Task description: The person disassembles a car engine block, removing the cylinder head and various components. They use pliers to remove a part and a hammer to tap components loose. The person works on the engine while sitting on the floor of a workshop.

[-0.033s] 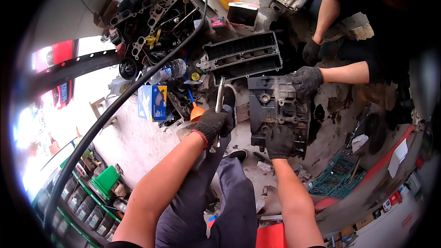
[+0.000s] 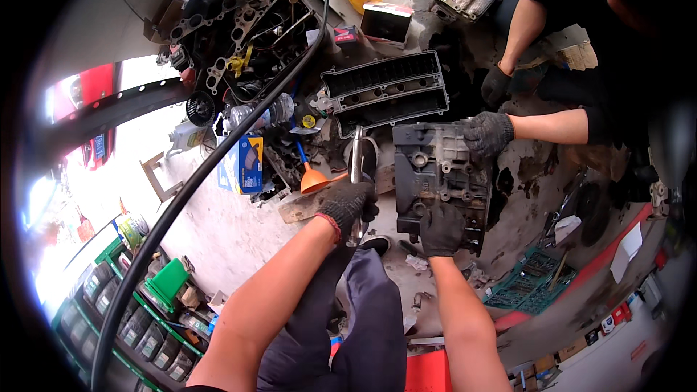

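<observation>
A dark engine block (image 2: 441, 167) sits on the floor ahead of me, its ribbed side facing up. My right hand (image 2: 441, 231), in a dark work glove, grips its near edge with the fingers bent over it. In my left hand (image 2: 347, 202), gloved too, is a long chrome wrench (image 2: 356, 156) held nearly upright, left of the block and apart from it. The fingers are wrapped round its lower half. A co-worker's gloved hand (image 2: 488, 133) rests on the block's far right corner, and their other gloved hand (image 2: 496, 86) hangs farther back.
A valve cover (image 2: 385, 94) lies beyond the block. To the left are an orange funnel (image 2: 314, 178), a blue box (image 2: 250, 165) and piled engine parts (image 2: 239, 36). A black hose (image 2: 218, 152) crosses the left side. A green tool case (image 2: 534, 283) lies at right.
My left hand has shifted slightly right with the wrench, nearer the block. My right hand stays at the block's near edge, and the co-worker's hand remains on the far corner.
</observation>
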Tool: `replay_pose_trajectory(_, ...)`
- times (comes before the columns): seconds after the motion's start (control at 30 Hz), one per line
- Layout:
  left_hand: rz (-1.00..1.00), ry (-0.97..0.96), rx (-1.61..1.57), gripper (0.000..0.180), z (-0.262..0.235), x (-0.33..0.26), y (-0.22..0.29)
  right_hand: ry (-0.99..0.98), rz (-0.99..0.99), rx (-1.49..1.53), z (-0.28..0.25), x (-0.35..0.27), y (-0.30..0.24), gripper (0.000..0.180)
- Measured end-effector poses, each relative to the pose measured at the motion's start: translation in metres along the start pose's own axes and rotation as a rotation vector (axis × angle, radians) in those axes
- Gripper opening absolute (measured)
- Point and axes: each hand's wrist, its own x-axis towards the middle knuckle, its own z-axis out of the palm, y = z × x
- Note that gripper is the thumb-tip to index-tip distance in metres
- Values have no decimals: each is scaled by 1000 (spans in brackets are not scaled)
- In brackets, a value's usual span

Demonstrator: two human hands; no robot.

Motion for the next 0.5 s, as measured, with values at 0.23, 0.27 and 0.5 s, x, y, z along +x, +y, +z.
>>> replay_pose_trajectory(0.23,-156,-113,-277,27,29,44,-36,-135,5,4,-13,4,-5,29)
replay_pose_trajectory(0.27,-110,-74,-238,28,31,46,-39,-154,1,13,-15,7,-7,29)
replay_pose_trajectory(0.5,24,61,233,33,23,26,-3,-349,-134,101,-31,22,9,34)
